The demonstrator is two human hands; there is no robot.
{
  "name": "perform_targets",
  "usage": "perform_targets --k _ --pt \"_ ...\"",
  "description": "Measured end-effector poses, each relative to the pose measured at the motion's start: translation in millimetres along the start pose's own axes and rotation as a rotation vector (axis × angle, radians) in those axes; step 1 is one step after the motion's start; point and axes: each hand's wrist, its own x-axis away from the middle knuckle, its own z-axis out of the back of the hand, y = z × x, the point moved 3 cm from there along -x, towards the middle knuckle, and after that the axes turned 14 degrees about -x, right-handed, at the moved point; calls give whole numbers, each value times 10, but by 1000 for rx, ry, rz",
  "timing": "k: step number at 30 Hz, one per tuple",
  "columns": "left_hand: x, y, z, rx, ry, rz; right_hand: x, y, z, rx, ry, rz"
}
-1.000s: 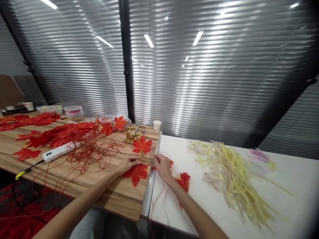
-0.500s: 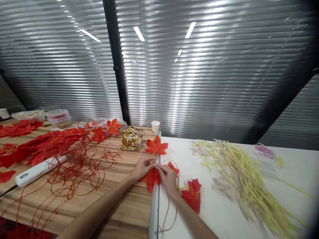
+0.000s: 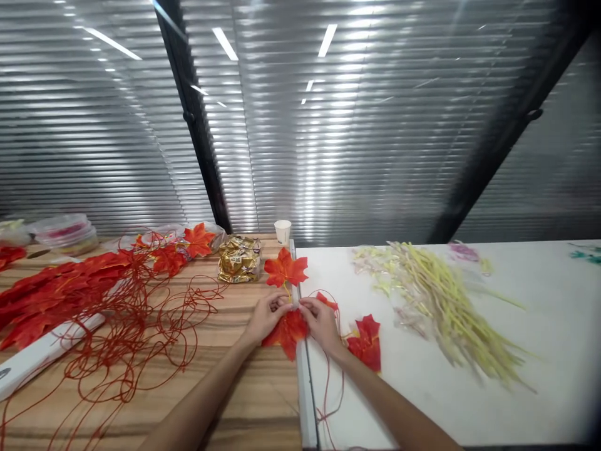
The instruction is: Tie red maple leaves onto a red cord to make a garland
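Observation:
Just over the seam between the two table surfaces, my left hand (image 3: 265, 318) is closed in a pinch at the yellow stem of a red-orange artificial maple leaf (image 3: 285, 268). My right hand (image 3: 322, 323) pinches close beside it, its fingertips almost touching the left ones. Thin red cord (image 3: 339, 319) loops out around the right hand and trails down the white surface; its end at the fingertips is hidden. Under the hands lies another maple leaf (image 3: 287, 332). A further red maple leaf (image 3: 366, 343) rests right of my right wrist.
A tangle of red cord (image 3: 126, 332) covers much of the wooden table (image 3: 253, 407), beside piled red leaves (image 3: 56, 288) and a white device (image 3: 51, 354). Gold wrappers (image 3: 238, 259) and a paper cup (image 3: 282, 232) stand behind. Yellow stems (image 3: 441, 300) spread across the white table (image 3: 539, 300).
The view has turned slightly to the right. My right fingers have closed up more against the left fingertips; both hands stay at the same leaf stem.

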Motion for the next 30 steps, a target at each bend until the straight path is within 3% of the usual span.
perform_targets --k 7,13,18,30 --pt "-10 -26 5 -7 -15 -61 33 -100 47 121 -23 68" --pt "-13 -68 105 65 44 -45 -53 -137 -82 215 -57 140" --pt "-35 -58 182 40 -36 -97 -184 -43 -170 129 -40 105" --pt "-59 -75 83 -105 -95 -127 -124 -25 -78 104 -94 106"
